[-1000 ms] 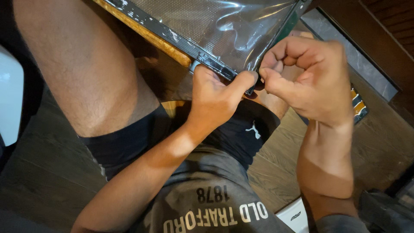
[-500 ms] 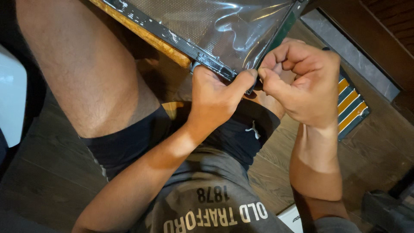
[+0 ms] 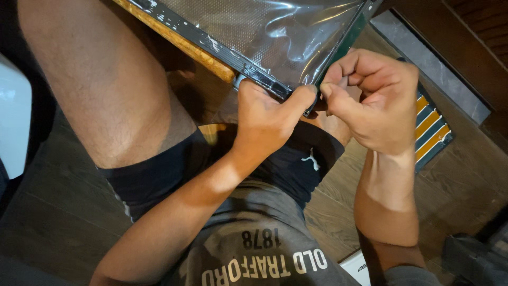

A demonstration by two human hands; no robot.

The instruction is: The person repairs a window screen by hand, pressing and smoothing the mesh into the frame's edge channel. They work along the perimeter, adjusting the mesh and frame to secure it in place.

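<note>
The framed panel runs off the top edge. Its lower corner is covered by the left hand and right hand; what the fingertips pinch cannot be determined.

Dark grey frame with pale flecks, edged green along one side. Clear glossy film over a fine grey dotted mesh. Honey-yellow wooden edge beneath. Black shorts, grey shirt with white lettering. Dark brown wood-grain floor. Mat striped yellow and dark teal. White object at left.
</note>
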